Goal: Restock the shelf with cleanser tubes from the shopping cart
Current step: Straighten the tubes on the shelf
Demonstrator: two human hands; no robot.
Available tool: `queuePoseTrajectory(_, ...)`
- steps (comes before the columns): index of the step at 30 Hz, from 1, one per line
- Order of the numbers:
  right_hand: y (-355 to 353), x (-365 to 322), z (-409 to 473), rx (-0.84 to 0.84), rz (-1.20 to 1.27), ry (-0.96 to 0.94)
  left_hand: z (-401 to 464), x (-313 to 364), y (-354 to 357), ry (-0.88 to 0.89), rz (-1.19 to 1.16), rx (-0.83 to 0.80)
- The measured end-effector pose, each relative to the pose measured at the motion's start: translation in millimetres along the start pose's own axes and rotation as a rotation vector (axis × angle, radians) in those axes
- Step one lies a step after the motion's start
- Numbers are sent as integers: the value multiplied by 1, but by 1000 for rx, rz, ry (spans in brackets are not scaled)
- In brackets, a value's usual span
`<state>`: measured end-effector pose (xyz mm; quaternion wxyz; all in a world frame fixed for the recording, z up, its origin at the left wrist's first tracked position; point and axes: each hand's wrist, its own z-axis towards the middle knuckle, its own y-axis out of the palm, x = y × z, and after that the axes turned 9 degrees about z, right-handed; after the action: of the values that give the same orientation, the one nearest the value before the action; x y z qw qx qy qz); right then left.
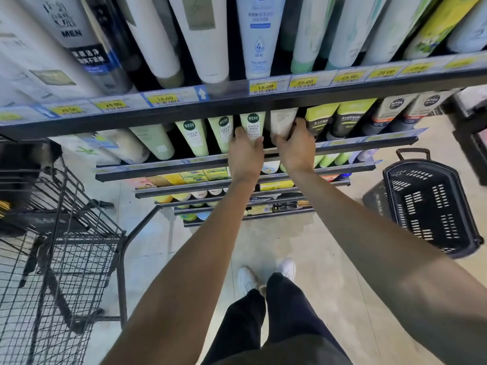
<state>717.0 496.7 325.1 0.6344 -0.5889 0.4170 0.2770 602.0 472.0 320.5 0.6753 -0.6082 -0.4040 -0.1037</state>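
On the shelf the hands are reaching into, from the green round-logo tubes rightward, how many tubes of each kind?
Light green round-logo tubes: 3
White tube: 1
Lime-and-black tubes: 2
Nivea tubes: 2
Total: 8

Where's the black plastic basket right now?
In the head view, the black basket sits on the floor at the right, beside the shelf's right end.

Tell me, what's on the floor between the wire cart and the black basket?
In the head view, between the cart and the basket stands the person: white shoes, dark trousers, with the low shelves behind.
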Motion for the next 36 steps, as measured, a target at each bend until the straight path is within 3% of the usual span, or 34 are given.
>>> queuePoseTrajectory(17, 0, 0, -9, 28, -46, 5, -8, -2, -1, 34, 44, 29)
queuePoseTrajectory(26, -10, 2, -37, 105, -43, -95, -33, -25, -24, 96, 68, 102)
queuePoseTrajectory(31, 7, -10, -64, 61, -43, -148, -35, -46, -38, 43, 39, 206)
queuePoseTrajectory(36, 26, -20, -65, 20, -50, -129, -22, -42, -43, -47, 8, 190)
